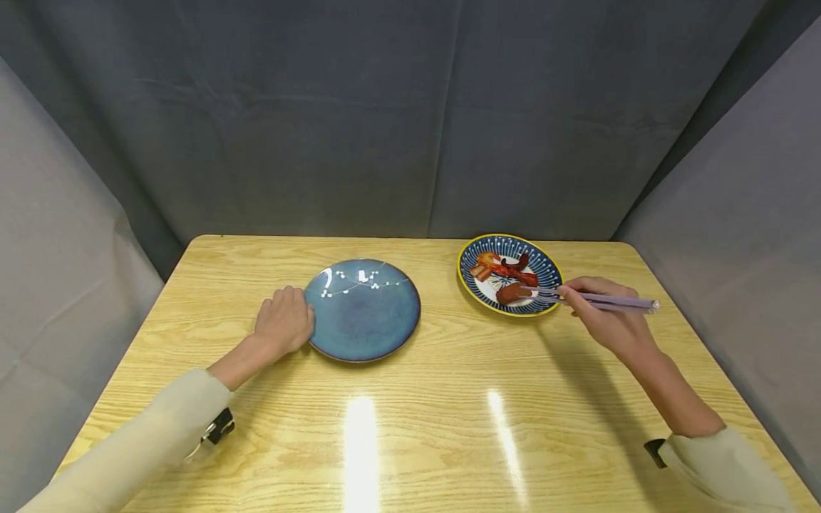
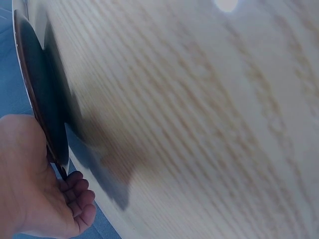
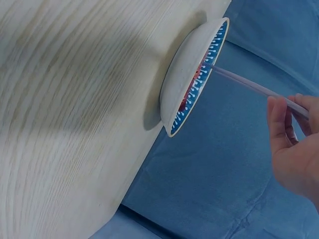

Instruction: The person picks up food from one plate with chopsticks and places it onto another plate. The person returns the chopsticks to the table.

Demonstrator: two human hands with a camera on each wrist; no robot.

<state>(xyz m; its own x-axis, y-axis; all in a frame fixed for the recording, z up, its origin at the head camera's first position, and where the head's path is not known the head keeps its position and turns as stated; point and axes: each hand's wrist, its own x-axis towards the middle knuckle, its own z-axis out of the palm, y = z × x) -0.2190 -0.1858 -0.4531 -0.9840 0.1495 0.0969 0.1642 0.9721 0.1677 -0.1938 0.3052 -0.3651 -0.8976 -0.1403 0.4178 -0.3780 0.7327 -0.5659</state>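
My left hand (image 1: 286, 318) holds the left rim of a round blue plate (image 1: 362, 320) with small white blossoms. In the left wrist view, the curled fingers (image 2: 82, 201) lie at the edge of the plate (image 2: 42, 84), with the thumb side along it. My right hand (image 1: 606, 313) grips lilac chopsticks (image 1: 625, 303) between thumb and fingers, their handle ends pointing right. Their tips reach into a yellow-rimmed, blue-and-white patterned dish (image 1: 474, 249), right at a brown piece of food (image 1: 513, 293). Several reddish food pieces (image 1: 507, 268) lie behind it.
Both dishes stand on a light wooden table (image 1: 417, 399), the patterned dish near its back edge. Dark grey cloth (image 1: 321, 142) hangs behind the table, with paler cloth (image 1: 737, 214) at the sides. A dark strap (image 1: 218, 426) shows by the left sleeve.
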